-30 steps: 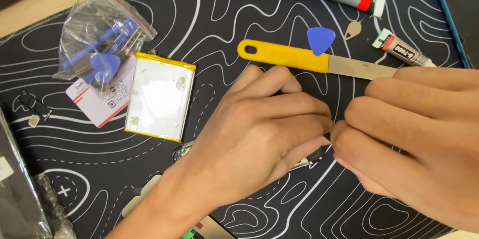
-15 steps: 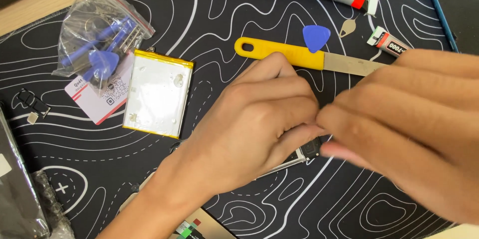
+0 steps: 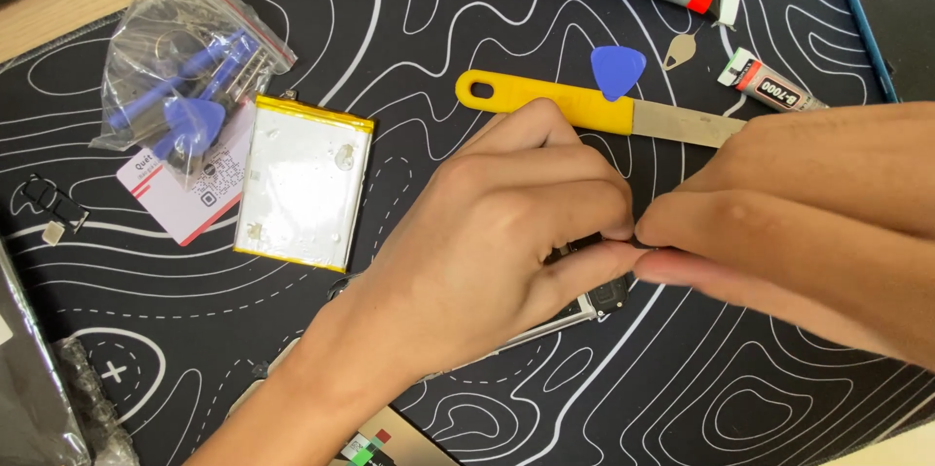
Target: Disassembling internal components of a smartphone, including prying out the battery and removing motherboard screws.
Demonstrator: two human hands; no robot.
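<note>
Black patterned mat [image 3: 409,28] lay beneath; left hand [image 3: 487,232] and right hand [image 3: 799,223] pinched fingertips together mid-frame over a dismantled device [image 3: 594,300], its long axis running lower left to upper right.

Black mat [image 3: 409,28]: battery [image 3: 304,184], yellow-handled spatula [image 3: 584,108], blue pick [image 3: 617,70]

Patterned black mat [image 3: 409,28]; wooden tabletop [image 3: 58,18]
</note>
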